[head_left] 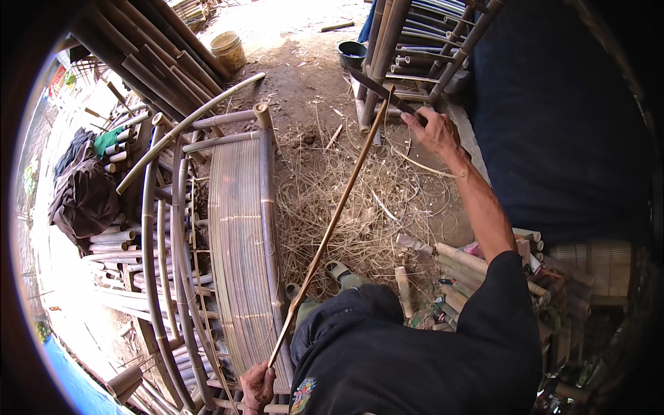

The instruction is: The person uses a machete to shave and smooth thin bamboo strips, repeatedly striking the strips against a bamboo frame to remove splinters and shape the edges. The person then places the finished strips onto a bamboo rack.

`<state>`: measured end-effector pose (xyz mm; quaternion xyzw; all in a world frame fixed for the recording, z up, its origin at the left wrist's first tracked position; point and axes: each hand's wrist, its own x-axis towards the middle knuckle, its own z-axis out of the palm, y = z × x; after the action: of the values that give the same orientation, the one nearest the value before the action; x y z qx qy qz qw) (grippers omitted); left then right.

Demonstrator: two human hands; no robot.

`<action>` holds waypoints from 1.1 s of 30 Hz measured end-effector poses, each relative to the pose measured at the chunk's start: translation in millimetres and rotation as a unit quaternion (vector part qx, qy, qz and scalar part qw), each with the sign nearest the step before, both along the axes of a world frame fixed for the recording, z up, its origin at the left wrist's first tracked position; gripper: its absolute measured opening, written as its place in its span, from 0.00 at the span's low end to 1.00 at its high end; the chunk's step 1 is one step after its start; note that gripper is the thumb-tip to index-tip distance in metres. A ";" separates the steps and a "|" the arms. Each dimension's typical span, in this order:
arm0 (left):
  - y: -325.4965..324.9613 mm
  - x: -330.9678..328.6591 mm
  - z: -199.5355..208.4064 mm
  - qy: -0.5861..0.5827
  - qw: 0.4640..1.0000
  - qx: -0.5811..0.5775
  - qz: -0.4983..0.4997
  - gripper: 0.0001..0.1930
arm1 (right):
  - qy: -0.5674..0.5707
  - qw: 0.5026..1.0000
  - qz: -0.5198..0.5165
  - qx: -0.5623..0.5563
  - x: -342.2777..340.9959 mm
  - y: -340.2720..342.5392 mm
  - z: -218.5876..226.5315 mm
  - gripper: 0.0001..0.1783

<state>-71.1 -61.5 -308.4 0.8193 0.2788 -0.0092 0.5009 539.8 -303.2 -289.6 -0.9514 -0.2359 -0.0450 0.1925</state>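
A long, narrow bamboo strip [339, 214] runs slantwise across the view in front of my body. Its near end is gripped in my closed left hand [258, 385], beside the bamboo bench [238, 228]. My right hand [434, 130] is wrapped round a machete [377, 86], whose handle is mostly hidden in the fingers. The dark blade points to the far left and crosses the strip close to its far end; whether they touch I cannot tell. A thin curled shaving [425, 166] hangs below my right hand.
Tangled bamboo shavings [339, 187] cover the ground ahead. Cut bamboo pieces [463, 277] are piled at my right, and a bamboo frame [415, 55] stands at the far right. A loose pole [187, 128] leans over the bench. A bucket [227, 50] and black basin [351, 52] stand farther off.
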 end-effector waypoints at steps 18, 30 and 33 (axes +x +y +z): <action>-11.4 208.0 22.2 -0.067 0.781 -0.612 0.103 0.25 | -0.118 0.922 0.321 0.179 -207.9 86.8 -53.0 0.37; -26.8 170.3 30.6 -0.095 0.804 -0.581 0.079 0.27 | -0.017 0.963 0.246 0.106 -180.0 77.1 -37.8 0.35; -29.4 159.9 31.0 -0.084 0.813 -0.571 0.082 0.28 | 0.034 0.968 0.225 0.109 -188.7 73.5 -24.7 0.35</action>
<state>88.8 -90.8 -277.4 0.3582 0.2465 -0.0572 0.8987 351.1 -229.6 -314.3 -0.8484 -0.4307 0.0061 0.3077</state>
